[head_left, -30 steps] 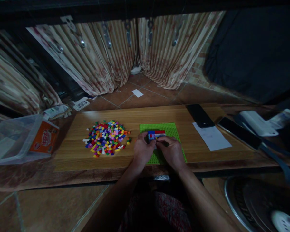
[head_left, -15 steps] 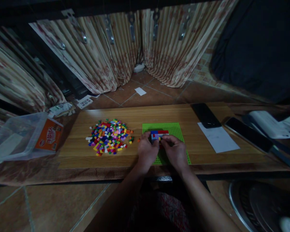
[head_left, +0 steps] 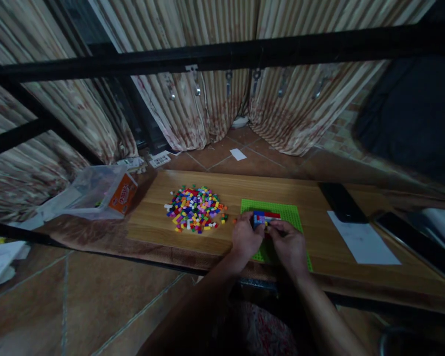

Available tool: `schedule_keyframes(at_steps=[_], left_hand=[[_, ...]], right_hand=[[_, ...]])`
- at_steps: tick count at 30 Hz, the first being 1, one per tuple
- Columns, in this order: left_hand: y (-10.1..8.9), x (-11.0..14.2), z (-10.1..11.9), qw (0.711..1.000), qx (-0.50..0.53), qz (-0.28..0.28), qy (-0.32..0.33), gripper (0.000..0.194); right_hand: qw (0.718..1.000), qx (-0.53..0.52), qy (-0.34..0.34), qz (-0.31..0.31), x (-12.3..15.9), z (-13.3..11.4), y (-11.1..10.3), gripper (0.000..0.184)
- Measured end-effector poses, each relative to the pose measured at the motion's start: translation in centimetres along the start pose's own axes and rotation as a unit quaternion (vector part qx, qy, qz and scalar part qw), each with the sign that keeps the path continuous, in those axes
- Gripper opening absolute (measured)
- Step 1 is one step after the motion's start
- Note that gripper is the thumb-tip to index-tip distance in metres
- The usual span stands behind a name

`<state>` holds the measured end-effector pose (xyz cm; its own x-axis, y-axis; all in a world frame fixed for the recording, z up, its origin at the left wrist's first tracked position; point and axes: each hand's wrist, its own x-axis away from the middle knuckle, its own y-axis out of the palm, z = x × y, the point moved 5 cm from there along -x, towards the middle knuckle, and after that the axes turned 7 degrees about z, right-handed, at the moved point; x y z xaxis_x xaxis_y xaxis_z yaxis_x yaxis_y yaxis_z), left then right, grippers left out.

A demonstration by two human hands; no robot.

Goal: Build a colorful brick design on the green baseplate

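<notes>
A small block build of blue, red and white toy bricks (head_left: 270,216) sits over the green studded baseplate (head_left: 289,211). Around its left side curl the fingers of my left hand (head_left: 246,236), the thumb pressing its near face. My right hand (head_left: 289,244) is closed in a pinch at the build's near right edge. A tiny yellow spot shows by those fingertips, too small to name. To the left lies a heap of loose multicoloured bricks (head_left: 195,208), with a few strays between it and the baseplate.
A wooden board (head_left: 222,183) carries all this. On its right are a black phone (head_left: 343,202), a white paper sheet (head_left: 363,240) and a second dark phone (head_left: 415,242). A clear plastic box (head_left: 96,190) with an orange label stands left. Striped curtains hang behind a dark bar.
The camera view has swung left and up, so everything appears further right and lower. Both hands stay at the brick build with nearly the same hold.
</notes>
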<state>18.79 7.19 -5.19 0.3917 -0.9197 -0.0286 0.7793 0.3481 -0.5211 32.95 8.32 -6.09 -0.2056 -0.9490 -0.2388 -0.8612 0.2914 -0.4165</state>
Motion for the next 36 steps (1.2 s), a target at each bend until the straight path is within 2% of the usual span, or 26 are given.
schedule_keyframes(at_steps=[4, 7, 10, 15, 19, 23, 26, 29, 33, 36], left_hand=[[-1.9, 1.6, -0.5, 0.997, 0.055, 0.027, 0.053, 0.036], [-4.2, 3.0, -2.0, 0.993, 0.08, 0.039, 0.082, 0.031], [-6.9, 3.8, -4.6, 0.993, 0.075, 0.052, 0.071, 0.029], [-11.1, 4.0, -8.0, 0.993, 0.043, 0.089, 0.057, 0.024], [-12.0, 3.7, -8.8, 0.994, 0.04, 0.073, 0.066, 0.021], [-11.8, 3.3, -8.9, 0.995, 0.024, 0.068, 0.07, 0.018], [-11.7, 3.0, -8.8, 0.995, 0.02, 0.067, 0.075, 0.017], [-11.7, 2.9, -8.9, 0.995, 0.013, 0.063, 0.081, 0.018], [-11.7, 2.8, -8.9, 0.996, -0.005, 0.053, 0.075, 0.019], [-11.6, 2.7, -9.0, 0.996, -0.012, 0.052, 0.066, 0.021]], right_hand=[[0.998, 0.046, -0.037, 0.008, 0.4, -0.7, -0.3, 0.029], [0.989, 0.092, -0.116, 0.022, 1.3, -2.8, 0.1, 0.027], [0.976, 0.104, -0.191, -0.029, 2.5, -5.5, 2.3, 0.025], [0.951, 0.144, -0.244, -0.128, 4.0, -7.8, 7.6, 0.024], [0.938, 0.205, -0.245, -0.132, 4.0, -7.9, 10.4, 0.022], [0.932, 0.238, -0.242, -0.13, 3.8, -7.8, 11.4, 0.017], [0.941, 0.211, -0.23, -0.13, 3.9, -8.0, 11.2, 0.016], [0.963, 0.134, -0.195, -0.132, 4.3, -8.3, 9.8, 0.015], [0.987, 0.033, -0.106, -0.112, 4.5, -7.3, 6.1, 0.015], [0.996, -0.011, -0.066, -0.066, 3.6, -5.5, 2.6, 0.02]])
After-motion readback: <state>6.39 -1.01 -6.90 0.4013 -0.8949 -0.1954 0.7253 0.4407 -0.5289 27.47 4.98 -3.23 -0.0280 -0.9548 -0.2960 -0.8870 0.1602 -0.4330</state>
